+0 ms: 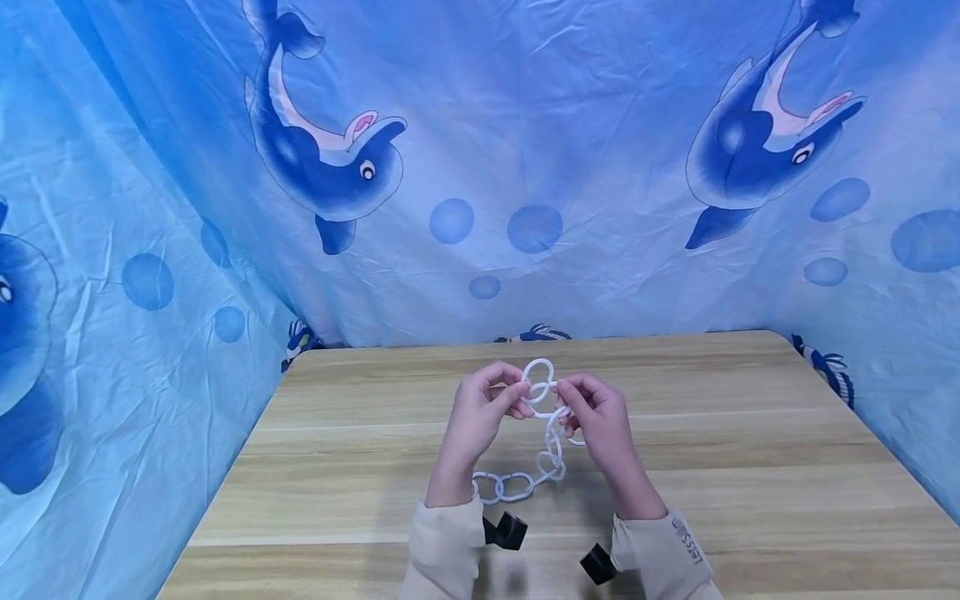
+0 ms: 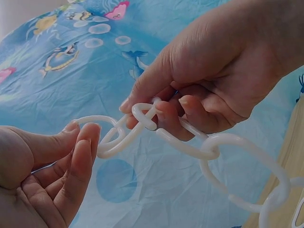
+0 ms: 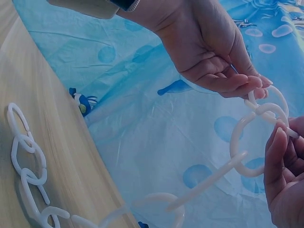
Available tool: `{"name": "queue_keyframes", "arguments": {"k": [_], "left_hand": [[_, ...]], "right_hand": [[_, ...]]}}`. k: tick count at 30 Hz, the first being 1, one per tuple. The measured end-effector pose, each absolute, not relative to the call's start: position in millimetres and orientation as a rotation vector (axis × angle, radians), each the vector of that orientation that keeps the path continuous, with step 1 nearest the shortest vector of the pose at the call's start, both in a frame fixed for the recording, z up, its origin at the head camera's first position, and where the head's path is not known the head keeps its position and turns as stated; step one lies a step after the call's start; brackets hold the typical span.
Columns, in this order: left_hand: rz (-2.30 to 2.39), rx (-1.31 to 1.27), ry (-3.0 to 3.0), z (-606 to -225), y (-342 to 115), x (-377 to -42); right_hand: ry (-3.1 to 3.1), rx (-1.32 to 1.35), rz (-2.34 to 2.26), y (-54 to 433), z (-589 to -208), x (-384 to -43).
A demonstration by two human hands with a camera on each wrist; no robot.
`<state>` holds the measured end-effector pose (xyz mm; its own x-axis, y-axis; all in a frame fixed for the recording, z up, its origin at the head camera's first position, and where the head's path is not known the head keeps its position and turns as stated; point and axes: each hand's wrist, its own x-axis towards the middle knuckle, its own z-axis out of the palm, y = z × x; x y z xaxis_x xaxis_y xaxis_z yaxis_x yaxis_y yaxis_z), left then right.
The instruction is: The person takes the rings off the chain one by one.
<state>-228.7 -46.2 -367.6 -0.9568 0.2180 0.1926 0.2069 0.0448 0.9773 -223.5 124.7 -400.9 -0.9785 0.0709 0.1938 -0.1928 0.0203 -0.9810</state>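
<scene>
In the head view both hands hold a chain of white oval plastic links (image 1: 516,487) above the table. My left hand (image 1: 478,412) pinches the side of the end link (image 1: 538,362) between thumb and fingers. Close beside it, my right hand (image 1: 606,421) grips a neighbouring link, thumb against fingertips. A gap shows in a link (image 2: 137,116) at the right fingers in the left wrist view. From the right hand the chain hangs down, and its lower links (image 3: 28,152) lie on the table in the right wrist view.
The wooden table (image 1: 337,467) spreads around the hands. Blue curtains (image 1: 480,167) printed with dolphins stand behind it and along both sides. Small black blocks (image 1: 512,531) sit at the wrists by the beige sleeves (image 1: 442,542).
</scene>
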Motion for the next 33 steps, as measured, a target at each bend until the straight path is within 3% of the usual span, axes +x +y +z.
{"name": "queue_keyframes", "arguments": {"k": [22, 33], "left_hand": [[2.118, 0.476, 2.251, -370, -46, -230], [2.237, 0.349, 2.268, -368, -57, -233]], "right_hand": [[-2.055, 0.145, 2.11, 122, -400, -222], [-1.767, 0.051, 2.332, 133, -399, -228]]}}
